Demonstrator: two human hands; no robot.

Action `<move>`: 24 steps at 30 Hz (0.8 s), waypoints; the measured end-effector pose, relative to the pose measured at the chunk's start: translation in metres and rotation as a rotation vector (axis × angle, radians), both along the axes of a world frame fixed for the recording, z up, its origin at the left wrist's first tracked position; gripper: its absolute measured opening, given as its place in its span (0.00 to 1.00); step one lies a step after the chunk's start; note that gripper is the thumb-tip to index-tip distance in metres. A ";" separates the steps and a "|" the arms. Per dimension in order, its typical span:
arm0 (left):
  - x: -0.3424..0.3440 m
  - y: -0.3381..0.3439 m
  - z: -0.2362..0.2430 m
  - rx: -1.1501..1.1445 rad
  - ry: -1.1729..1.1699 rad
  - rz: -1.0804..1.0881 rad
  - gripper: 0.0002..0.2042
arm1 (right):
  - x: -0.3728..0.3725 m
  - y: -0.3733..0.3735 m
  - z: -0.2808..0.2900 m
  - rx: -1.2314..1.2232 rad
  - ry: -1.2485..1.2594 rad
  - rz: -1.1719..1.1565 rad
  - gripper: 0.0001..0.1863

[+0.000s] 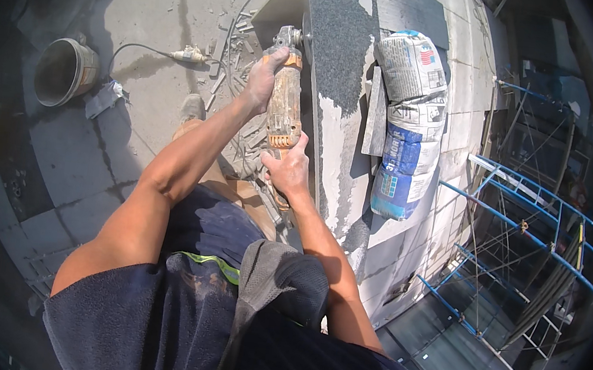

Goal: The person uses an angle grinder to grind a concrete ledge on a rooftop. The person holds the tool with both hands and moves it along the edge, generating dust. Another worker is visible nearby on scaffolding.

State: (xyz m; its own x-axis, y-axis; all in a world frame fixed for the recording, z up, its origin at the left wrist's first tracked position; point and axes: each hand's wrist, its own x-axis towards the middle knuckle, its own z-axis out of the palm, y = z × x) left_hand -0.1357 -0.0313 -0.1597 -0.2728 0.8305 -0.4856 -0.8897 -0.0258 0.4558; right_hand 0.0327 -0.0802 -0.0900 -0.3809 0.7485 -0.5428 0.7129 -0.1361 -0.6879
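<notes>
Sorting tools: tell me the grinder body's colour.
Orange, dusted grey, on the grinder; head view shows it best.

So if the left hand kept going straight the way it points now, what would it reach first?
The left hand grips the front of the angle grinder, pointing toward its head. Straight on it would probably meet the dark stone slab the disc sits against, though depth is unclear.

A grinder (284,103) sat in the middle of the frame, touching the left edge of a long stone slab (338,80). A stack of bags (407,124) lay just right of the slab. A bucket (65,72) stood at the far left on the floor (148,7). A scaffold (524,240) stood at the right.
</notes>
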 end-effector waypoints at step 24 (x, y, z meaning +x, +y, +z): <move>-0.017 0.023 -0.023 -0.037 0.045 0.004 0.28 | -0.021 0.019 -0.003 0.014 -0.048 0.030 0.40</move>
